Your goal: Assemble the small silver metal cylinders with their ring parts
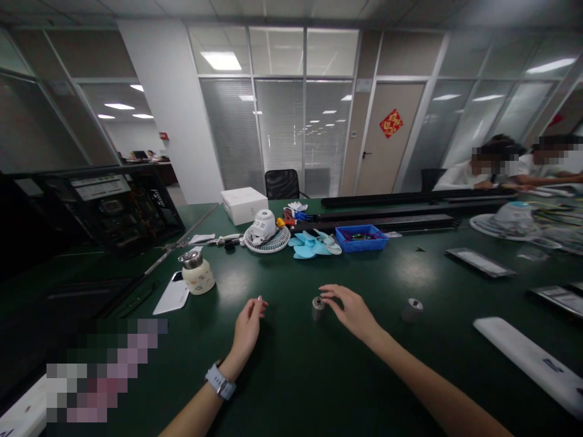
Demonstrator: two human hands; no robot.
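A small metal cylinder (318, 311) with a ringed top stands upright on the dark green table. My right hand (348, 308) reaches beside it, fingers apart, the index fingertip over its top and the thumb at its right side; whether they touch it I cannot tell. My left hand (248, 321), with a watch (220, 381) on the wrist, is held over the table left of the cylinder. Its fingers are curled together, and anything inside them is hidden. A second metal cylinder (412, 310) with a lighter top stands to the right of my right hand.
Left stand a cream jar (199, 278), a white phone (172, 294) and an opened electronics case (116, 209). Farther back are a fan housing (265, 229), blue fan blades (310, 246) and a blue tray (363, 244). A long white part (528, 361) lies right. Two people sit back right.
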